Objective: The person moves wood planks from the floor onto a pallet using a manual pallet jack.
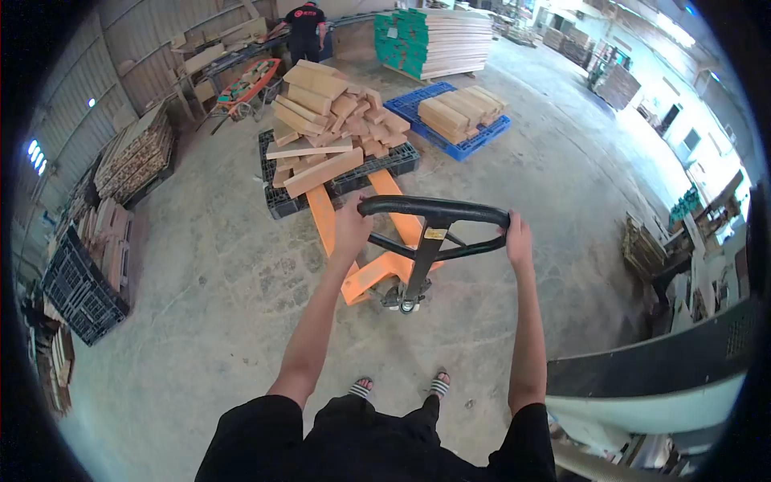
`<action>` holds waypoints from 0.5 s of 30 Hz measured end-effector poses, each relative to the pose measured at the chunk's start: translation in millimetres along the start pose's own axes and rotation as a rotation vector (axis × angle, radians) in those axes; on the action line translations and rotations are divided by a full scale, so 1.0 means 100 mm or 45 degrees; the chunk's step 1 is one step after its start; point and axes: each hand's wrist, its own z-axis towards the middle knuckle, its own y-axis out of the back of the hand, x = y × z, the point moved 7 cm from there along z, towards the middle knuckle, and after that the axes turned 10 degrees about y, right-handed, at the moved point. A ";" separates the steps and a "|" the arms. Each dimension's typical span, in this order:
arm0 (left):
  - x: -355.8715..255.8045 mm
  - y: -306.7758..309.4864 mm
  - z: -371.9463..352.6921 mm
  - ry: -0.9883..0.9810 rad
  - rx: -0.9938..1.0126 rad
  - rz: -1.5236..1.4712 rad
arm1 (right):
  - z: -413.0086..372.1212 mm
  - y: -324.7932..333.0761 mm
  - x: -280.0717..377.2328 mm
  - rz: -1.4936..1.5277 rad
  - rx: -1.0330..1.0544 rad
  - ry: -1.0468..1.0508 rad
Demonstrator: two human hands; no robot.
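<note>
My left hand (351, 227) is closed round the left corner of the black handle (474, 211) of an orange pallet jack (372, 275). On the handle's right corner, my right hand (520, 238) grips the same loop. The handle leans back toward me. Two orange forks (323, 215) reach forward to a black plastic pallet (283, 206); their tips are hidden at it. A loose heap of cut wood blocks (341, 120) lies on that pallet.
Behind it are a blue pallet (475, 148) with wood pieces, a green-ended lumber stack (450, 44), an orange wheelbarrow (249, 83) and a person in black (306, 30). Stacked boards (135, 157) and a leaning black pallet (83, 285) line the left; a machine (650, 373) stands close right.
</note>
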 end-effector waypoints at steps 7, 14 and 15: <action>-0.43 -0.48 0.08 0.039 -0.430 0.029 | 1.54 -0.28 -0.86 0.126 0.109 0.158; -0.20 -1.04 0.46 0.205 -0.877 0.260 | 2.63 -0.76 -1.22 -0.193 -0.215 0.928; -0.18 -1.16 0.37 0.179 -0.911 0.255 | 2.75 -0.88 -1.20 -0.356 -0.265 1.158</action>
